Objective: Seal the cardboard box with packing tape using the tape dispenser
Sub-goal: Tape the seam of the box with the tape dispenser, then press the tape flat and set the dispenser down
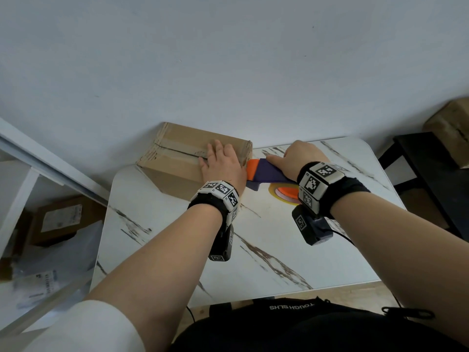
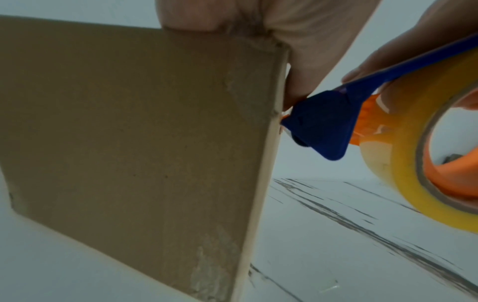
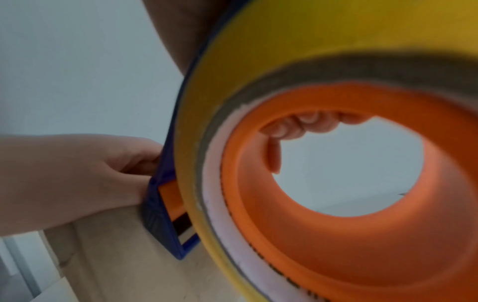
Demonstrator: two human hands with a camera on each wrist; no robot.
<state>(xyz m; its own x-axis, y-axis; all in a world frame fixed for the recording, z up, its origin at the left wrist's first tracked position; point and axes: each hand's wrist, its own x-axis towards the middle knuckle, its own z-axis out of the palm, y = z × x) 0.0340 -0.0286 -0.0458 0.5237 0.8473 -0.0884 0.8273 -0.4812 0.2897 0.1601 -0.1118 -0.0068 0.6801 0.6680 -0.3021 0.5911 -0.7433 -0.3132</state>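
A brown cardboard box (image 1: pixel 177 151) stands at the table's far left corner, its closed flaps taped along the middle seam. My left hand (image 1: pixel 220 161) lies flat on the box's top near its right end, fingers straight. My right hand (image 1: pixel 297 158) grips the blue and orange tape dispenser (image 1: pixel 266 174), whose front end meets the box's right end face. In the left wrist view the dispenser's blue nose (image 2: pixel 320 126) touches the box's edge (image 2: pixel 274 122). The yellowish tape roll (image 3: pixel 232 102) fills the right wrist view, with fingers (image 3: pixel 305 124) curled over the orange core.
The white marble-patterned table (image 1: pixel 279 250) reaches to the wall. A white shelf unit (image 1: pixel 30 179) with packages stands at the left. A black stand (image 1: pixel 431 158) bearing another brown box (image 1: pixel 451 123) is at the right. A black bag (image 1: pixel 304 323) lies at the near edge.
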